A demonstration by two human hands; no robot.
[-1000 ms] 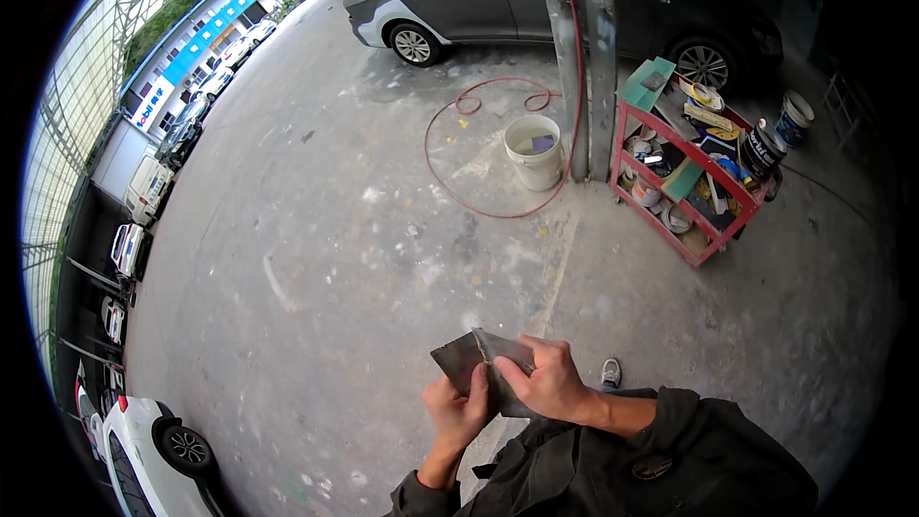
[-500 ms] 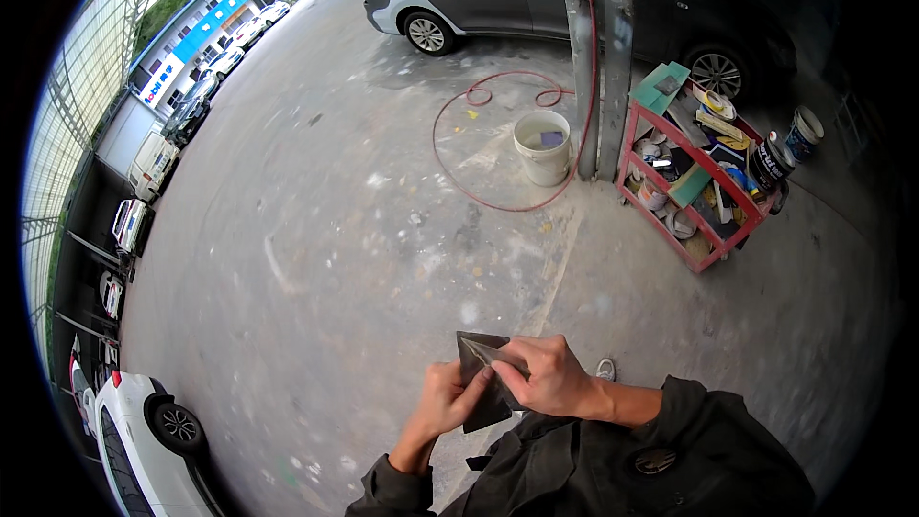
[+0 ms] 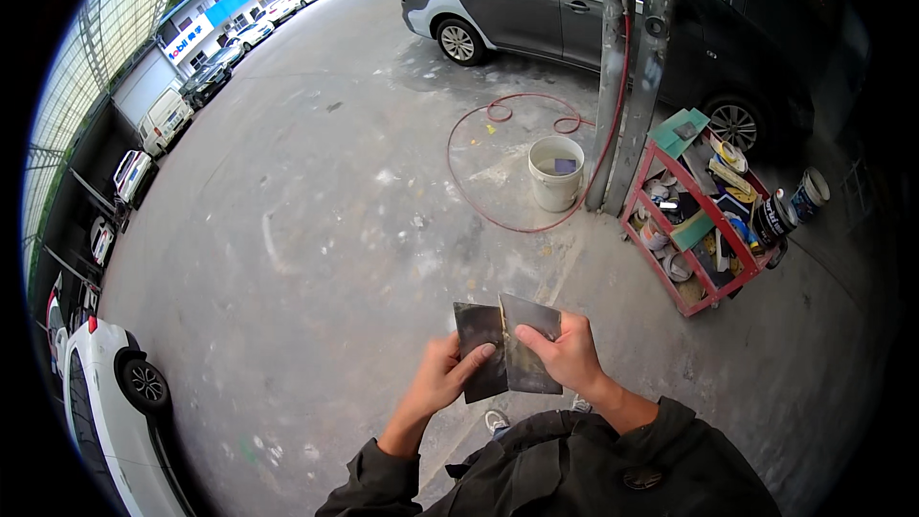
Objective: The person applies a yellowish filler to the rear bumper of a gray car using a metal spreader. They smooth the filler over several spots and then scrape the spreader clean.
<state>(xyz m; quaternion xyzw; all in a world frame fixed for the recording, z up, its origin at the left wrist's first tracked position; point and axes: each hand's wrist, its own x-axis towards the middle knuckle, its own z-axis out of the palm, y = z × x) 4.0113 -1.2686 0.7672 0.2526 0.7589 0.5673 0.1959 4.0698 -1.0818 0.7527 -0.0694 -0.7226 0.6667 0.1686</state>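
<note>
My left hand (image 3: 440, 375) pinches left dark plate (image 3: 479, 328), right hand (image 3: 574, 354) right dark plate (image 3: 528, 370); likely light, stiff; hold outer edges.

Stained grey floor (image 3: 335, 258): white bucket (image 3: 553, 193), looped red hose (image 3: 518, 229), red cart (image 3: 725, 289), grey car (image 3: 522, 19), white car (image 3: 120, 421).

Soft, even daylight fell on my hands (image 3: 570, 349).
Brightness came from the left, through translucent panels (image 3: 72, 124) and the open yard, leaving the concrete floor (image 3: 316, 258) almost shadowless. The grey car's (image 3: 522, 19) front end faded into gloom. My fingers looked fairly sharp; fisheye curvature bowed the white car (image 3: 117, 426), and blackness swallowed the corners.
</note>
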